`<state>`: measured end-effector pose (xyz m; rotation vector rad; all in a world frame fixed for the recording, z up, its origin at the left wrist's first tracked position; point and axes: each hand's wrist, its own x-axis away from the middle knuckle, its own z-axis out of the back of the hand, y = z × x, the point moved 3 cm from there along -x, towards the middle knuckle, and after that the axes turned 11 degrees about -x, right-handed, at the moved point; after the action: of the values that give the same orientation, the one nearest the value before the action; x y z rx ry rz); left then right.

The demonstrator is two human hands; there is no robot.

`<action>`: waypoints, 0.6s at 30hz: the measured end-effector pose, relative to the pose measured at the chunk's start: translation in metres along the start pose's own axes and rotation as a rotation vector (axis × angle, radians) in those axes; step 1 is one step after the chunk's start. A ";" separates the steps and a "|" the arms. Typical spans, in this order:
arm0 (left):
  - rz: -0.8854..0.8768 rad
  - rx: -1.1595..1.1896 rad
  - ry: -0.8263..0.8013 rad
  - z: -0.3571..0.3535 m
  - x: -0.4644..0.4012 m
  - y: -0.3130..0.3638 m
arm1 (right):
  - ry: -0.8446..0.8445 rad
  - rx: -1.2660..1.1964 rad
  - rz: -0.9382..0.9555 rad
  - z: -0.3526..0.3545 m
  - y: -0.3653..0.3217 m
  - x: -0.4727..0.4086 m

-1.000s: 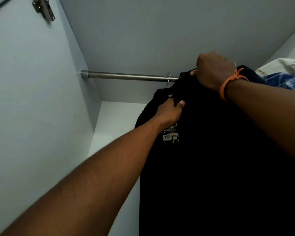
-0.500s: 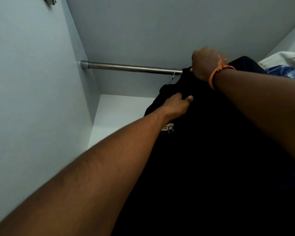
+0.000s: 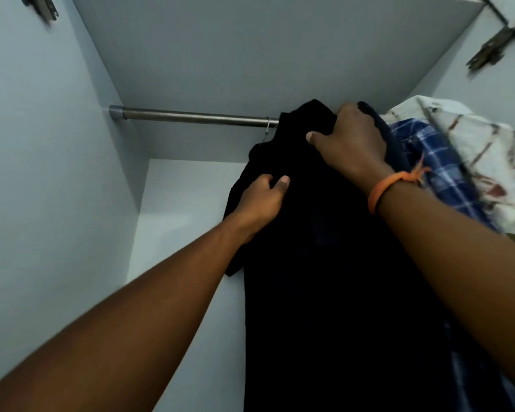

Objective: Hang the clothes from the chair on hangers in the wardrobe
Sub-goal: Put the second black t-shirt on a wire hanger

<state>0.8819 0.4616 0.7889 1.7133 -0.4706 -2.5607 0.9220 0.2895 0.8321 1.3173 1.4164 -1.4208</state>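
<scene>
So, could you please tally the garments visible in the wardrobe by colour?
Black garment: 1
Blue checked shirt: 1
White patterned garment: 1
Total: 3

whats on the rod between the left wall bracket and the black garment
In the head view the rod runs bare from the bracket up to a thin wire hanger hook right at the black garment; nothing else hangs there.
</scene>
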 end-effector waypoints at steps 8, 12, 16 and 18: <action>0.272 0.322 -0.094 -0.040 0.121 0.055 | -0.099 -0.288 -0.135 0.065 0.040 0.121; 0.391 0.317 -0.024 -0.051 0.188 0.086 | -0.169 -0.521 -0.249 0.083 0.061 0.189; 0.485 0.261 0.033 -0.049 0.258 0.103 | -0.227 -0.658 -0.379 0.098 0.070 0.251; 0.543 0.228 0.076 -0.040 0.296 0.110 | -0.256 -0.714 -0.455 0.105 0.066 0.281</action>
<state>0.7847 0.2918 0.5378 1.4651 -1.0861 -2.1094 0.9081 0.2234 0.5322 0.3651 1.8670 -1.1161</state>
